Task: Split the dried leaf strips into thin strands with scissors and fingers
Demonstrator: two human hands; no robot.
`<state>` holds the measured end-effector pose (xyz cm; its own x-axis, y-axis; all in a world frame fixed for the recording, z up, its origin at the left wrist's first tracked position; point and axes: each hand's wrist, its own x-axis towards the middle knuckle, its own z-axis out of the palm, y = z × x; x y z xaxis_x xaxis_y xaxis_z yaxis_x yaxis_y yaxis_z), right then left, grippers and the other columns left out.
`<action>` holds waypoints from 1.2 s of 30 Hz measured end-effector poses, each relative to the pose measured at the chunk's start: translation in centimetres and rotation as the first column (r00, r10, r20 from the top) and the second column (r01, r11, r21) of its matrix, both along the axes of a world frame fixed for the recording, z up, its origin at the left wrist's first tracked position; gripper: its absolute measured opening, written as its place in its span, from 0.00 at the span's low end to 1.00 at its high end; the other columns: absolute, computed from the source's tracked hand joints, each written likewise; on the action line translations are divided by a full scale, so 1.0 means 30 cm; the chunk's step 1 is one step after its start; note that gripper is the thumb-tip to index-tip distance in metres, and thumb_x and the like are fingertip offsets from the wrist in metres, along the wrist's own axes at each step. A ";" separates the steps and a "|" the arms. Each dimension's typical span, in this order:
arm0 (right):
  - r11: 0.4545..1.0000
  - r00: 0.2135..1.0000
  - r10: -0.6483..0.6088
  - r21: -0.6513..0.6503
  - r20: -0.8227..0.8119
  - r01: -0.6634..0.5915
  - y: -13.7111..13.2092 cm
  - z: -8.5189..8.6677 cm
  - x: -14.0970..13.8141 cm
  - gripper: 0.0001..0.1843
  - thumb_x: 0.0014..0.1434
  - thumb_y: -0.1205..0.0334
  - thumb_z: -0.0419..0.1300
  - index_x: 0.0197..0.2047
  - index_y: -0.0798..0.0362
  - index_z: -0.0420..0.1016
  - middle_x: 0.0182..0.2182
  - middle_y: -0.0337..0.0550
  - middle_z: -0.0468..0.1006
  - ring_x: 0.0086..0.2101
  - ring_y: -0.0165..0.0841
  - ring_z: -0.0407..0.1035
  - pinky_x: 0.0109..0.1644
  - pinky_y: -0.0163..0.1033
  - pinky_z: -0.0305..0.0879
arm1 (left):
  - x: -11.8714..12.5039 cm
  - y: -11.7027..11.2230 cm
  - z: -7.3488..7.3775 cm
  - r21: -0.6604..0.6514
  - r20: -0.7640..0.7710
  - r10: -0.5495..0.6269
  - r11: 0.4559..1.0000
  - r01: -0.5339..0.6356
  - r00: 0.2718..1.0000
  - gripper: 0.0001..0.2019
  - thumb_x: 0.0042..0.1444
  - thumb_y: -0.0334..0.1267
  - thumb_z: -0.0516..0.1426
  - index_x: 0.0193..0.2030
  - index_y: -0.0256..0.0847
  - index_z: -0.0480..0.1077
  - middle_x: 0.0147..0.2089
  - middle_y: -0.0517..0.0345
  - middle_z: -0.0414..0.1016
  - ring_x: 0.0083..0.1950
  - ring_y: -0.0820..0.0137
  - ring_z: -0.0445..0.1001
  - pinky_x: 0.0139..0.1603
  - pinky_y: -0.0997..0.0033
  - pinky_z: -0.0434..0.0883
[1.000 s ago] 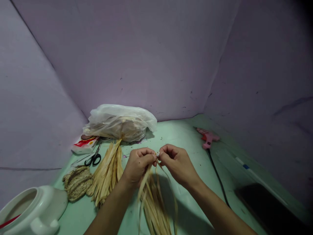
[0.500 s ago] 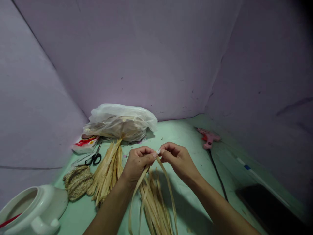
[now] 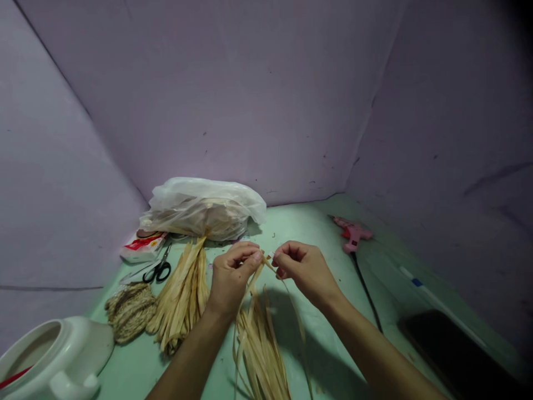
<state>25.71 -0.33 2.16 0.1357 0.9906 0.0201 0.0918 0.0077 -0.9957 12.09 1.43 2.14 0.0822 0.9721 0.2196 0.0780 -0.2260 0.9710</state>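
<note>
Pale tan flat straw strips (image 3: 260, 344) hang in a loose bundle left of the pink glue gun (image 3: 352, 233). Their tops are pinched between the left hand (image 3: 231, 278) and right hand (image 3: 306, 269), both closed tight. A sideways tug could split the brittle strands, and a slack pinch could let them slip free.

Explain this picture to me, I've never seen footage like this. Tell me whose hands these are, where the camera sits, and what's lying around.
No machine here: a person works bare-handed. The one camera sits on their head, looking forward and down, so the arms enter from below. The left hand and right hand both pinch the upper ends of straw strips, whose long ends trail down over the green table. To the left lie another strip bundle, a twine coil, scissors and a plastic bag. A pink glue gun lies to the right.
</note>
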 end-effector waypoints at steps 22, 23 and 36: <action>0.998 0.997 0.059 0.014 0.050 -0.059 -0.033 0.042 -0.014 0.09 0.46 0.59 0.57 0.23 0.57 0.73 0.17 0.38 0.69 0.19 0.25 0.59 0.22 0.31 0.54 | -0.024 -0.094 0.114 0.302 -0.479 0.107 0.952 0.049 0.871 0.05 0.47 0.32 0.55 0.28 0.38 0.72 0.27 0.58 0.70 0.29 0.74 0.68 0.28 0.77 0.63; 0.998 0.995 0.057 0.037 0.080 -0.060 -0.034 0.041 -0.015 0.09 0.46 0.60 0.57 0.23 0.57 0.73 0.17 0.38 0.68 0.19 0.25 0.58 0.22 0.31 0.54 | -0.019 -0.091 0.103 0.352 -0.515 0.125 0.933 0.076 0.848 0.06 0.48 0.31 0.54 0.28 0.38 0.73 0.28 0.57 0.71 0.31 0.73 0.68 0.31 0.75 0.63; 0.949 0.960 0.104 0.262 0.259 -0.174 -0.058 0.044 -0.023 0.06 0.47 0.67 0.54 0.23 0.57 0.71 0.19 0.38 0.69 0.22 0.27 0.62 0.26 0.32 0.58 | -0.008 -0.087 0.097 0.250 -0.504 0.126 0.968 0.005 0.854 0.05 0.42 0.30 0.53 0.21 0.37 0.68 0.22 0.60 0.67 0.25 0.75 0.64 0.26 0.76 0.59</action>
<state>25.03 -2.07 3.49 -0.0460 0.9485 0.3135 0.3045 0.3122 -0.8999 11.85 -1.20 5.06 0.1889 0.9041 0.3834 0.5703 -0.4188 0.7066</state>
